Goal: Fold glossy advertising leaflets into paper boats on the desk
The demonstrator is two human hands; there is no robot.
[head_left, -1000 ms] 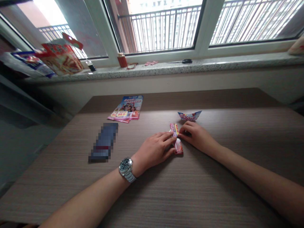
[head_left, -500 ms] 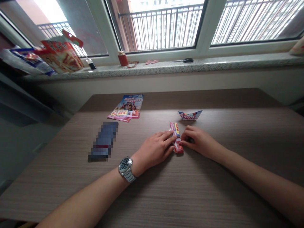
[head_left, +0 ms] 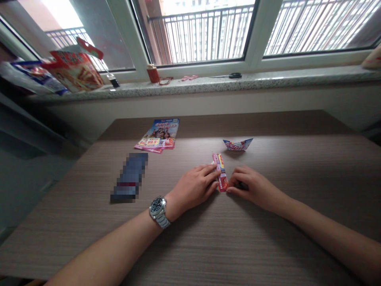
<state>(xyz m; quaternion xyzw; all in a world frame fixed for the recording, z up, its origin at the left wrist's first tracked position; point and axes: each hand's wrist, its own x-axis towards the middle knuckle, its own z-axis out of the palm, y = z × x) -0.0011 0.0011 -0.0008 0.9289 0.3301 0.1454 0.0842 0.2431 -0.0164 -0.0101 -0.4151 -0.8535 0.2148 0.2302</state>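
Observation:
A narrow folded paper flyer (head_left: 222, 179), pink and red with a yellow patch, lies on the table. My left hand (head_left: 195, 186), a metal watch (head_left: 157, 206) on its wrist, rests flat across its left side with the fingers stretched out. At the strip's lower right corner, my right hand (head_left: 248, 184) has thumb and forefinger pinched on the paper edge; the other fingers are curled in. Beyond the hands stands a small folded paper boat (head_left: 238, 145). The left fingers hide part of the strip.
Printed flyers (head_left: 160, 134) lie in a stack at the table's far left. Nearer sits a dark pixelated flat object (head_left: 130, 176). On the windowsill (head_left: 196, 85) are scissors (head_left: 235, 75), a red bottle-like item (head_left: 153, 74) and food bags (head_left: 76, 69).
My right hand has slid down along the strip toward its near corner. The strip's right edge now looks flatter. My left hand has stayed in place.

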